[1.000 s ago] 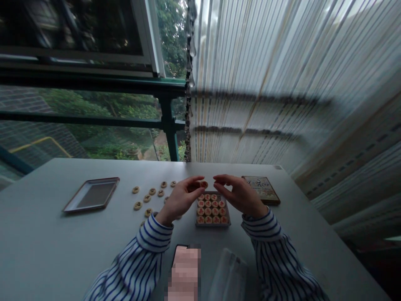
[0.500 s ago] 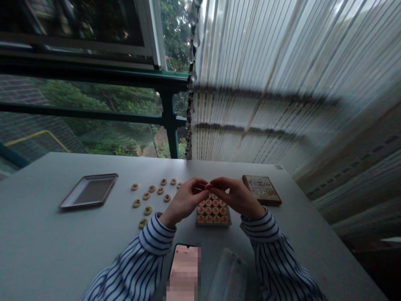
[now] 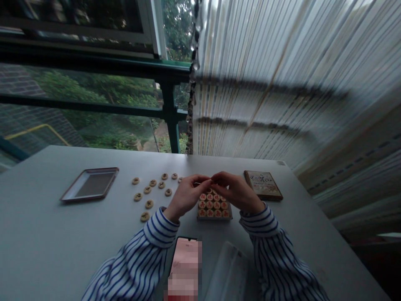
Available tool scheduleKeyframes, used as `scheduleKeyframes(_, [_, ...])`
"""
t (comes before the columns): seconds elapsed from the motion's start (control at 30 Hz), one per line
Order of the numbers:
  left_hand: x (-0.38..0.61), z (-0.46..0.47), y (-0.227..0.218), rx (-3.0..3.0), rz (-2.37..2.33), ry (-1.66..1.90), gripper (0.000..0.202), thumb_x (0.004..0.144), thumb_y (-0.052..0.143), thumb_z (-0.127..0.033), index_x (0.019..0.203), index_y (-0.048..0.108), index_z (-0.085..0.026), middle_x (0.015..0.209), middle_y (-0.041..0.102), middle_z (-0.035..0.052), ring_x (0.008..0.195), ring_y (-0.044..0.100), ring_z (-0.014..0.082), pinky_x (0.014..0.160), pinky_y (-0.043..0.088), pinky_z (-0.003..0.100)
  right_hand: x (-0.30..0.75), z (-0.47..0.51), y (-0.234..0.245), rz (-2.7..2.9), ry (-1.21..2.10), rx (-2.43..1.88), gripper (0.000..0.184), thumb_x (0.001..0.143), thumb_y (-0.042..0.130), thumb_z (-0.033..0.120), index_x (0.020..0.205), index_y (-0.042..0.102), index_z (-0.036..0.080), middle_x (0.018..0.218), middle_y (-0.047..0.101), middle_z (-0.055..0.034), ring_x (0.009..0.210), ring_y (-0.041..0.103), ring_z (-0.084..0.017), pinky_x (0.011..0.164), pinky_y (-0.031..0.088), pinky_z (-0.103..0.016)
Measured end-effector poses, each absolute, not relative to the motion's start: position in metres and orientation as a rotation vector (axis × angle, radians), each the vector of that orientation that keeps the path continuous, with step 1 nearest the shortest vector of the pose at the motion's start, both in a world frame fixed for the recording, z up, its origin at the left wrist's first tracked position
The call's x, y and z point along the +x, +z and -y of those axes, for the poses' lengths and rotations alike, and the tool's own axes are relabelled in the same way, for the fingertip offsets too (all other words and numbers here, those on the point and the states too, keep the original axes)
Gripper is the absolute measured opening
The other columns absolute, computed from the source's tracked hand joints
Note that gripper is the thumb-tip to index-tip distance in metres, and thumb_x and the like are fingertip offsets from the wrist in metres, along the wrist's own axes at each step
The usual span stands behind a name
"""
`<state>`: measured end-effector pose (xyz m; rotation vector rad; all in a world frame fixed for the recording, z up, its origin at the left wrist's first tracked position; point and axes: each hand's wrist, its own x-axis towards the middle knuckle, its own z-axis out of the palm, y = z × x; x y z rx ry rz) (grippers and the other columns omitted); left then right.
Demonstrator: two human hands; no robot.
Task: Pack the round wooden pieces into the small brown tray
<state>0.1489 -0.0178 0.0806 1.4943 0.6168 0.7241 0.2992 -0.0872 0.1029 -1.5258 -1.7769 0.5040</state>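
Observation:
My left hand [image 3: 188,194] and my right hand [image 3: 236,192] meet at the fingertips over the far end of a shallow box [image 3: 214,218]. Both are closed in a pinch around a small Chinese chess piece, which the fingers now almost wholly cover. Inside the box, round wooden pieces with red characters [image 3: 209,205] lie face up in neat rows; my hands hide the far rows. Left of my left hand, several loose Chinese chess pieces with dark characters [image 3: 149,204] are scattered on the white table [image 3: 103,238].
An open, shallow tray-like lid [image 3: 90,184] lies at the left. To the right is a decorated flat box [image 3: 263,184]. Near me are a phone [image 3: 184,263] with a partly blurred screen and a clear plastic case [image 3: 228,271]. A string curtain [image 3: 250,83] hangs behind the table beside the window.
The view has tipped slightly, so the table sits higher. My fingertips have drawn closer together, and the piece that showed between them is now mostly hidden.

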Motion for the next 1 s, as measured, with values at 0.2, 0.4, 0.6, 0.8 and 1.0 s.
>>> scheduleKeyframes(0.2, [0.149, 0.016, 0.077, 1.516, -0.617, 0.675, 0.036, 0.077, 0.051, -0.038, 0.096, 0.062, -0.011, 0.084, 0.066, 0.0095, 0.077, 0.06, 0.0174, 0.071, 0.048, 0.03, 0.298, 0.086, 0.101, 1.769, 0.469, -1.595, 0.02, 0.078, 0.051, 0.034, 0.085, 0.058, 0.017, 0.074, 0.064, -0.003, 0.066, 0.059, -0.011, 0.059, 0.045, -0.022])
scheduleKeyframes(0.4, [0.149, 0.018, 0.08, 1.568, -0.607, 0.635, 0.033, 0.076, 0.052, -0.034, 0.099, 0.062, -0.013, 0.088, 0.067, 0.0078, 0.077, 0.06, 0.0163, 0.071, 0.047, 0.028, 0.301, 0.086, 0.101, 1.773, 0.475, -1.628, 0.019, 0.079, 0.051, 0.034, 0.083, 0.059, 0.017, 0.073, 0.065, -0.0027, 0.064, 0.059, -0.011, 0.057, 0.043, -0.021])
scheduleKeyframes(0.6, [0.148, 0.022, 0.088, 1.589, -0.608, 0.602, 0.029, 0.072, 0.057, -0.03, 0.095, 0.065, -0.013, 0.083, 0.068, 0.0063, 0.078, 0.06, 0.0167, 0.07, 0.046, 0.026, 0.302, 0.086, 0.102, 1.826, 0.406, -1.668, 0.019, 0.082, 0.047, 0.031, 0.081, 0.061, 0.017, 0.07, 0.065, -0.0024, 0.063, 0.058, -0.011, 0.058, 0.042, -0.021])
scheduleKeyframes(0.8, [0.148, 0.019, 0.083, 1.518, -0.64, 0.601, 0.031, 0.071, 0.057, -0.032, 0.093, 0.064, -0.01, 0.084, 0.067, 0.0088, 0.075, 0.059, 0.0166, 0.068, 0.046, 0.028, 0.303, 0.087, 0.101, 1.914, 0.425, -1.637, 0.02, 0.082, 0.045, 0.025, 0.096, 0.058, 0.019, 0.077, 0.066, -0.0024, 0.068, 0.059, -0.011, 0.062, 0.042, -0.022])
scheduleKeyframes(1.0, [0.15, 0.017, 0.077, 1.501, -0.689, 0.65, 0.029, 0.071, 0.058, -0.032, 0.089, 0.063, -0.009, 0.082, 0.067, 0.01, 0.074, 0.06, 0.0177, 0.068, 0.047, 0.029, 0.3, 0.086, 0.098, 1.988, 0.302, -1.65, 0.024, 0.076, 0.055, 0.029, 0.098, 0.057, 0.019, 0.079, 0.063, -0.0036, 0.072, 0.057, -0.013, 0.064, 0.042, -0.024])
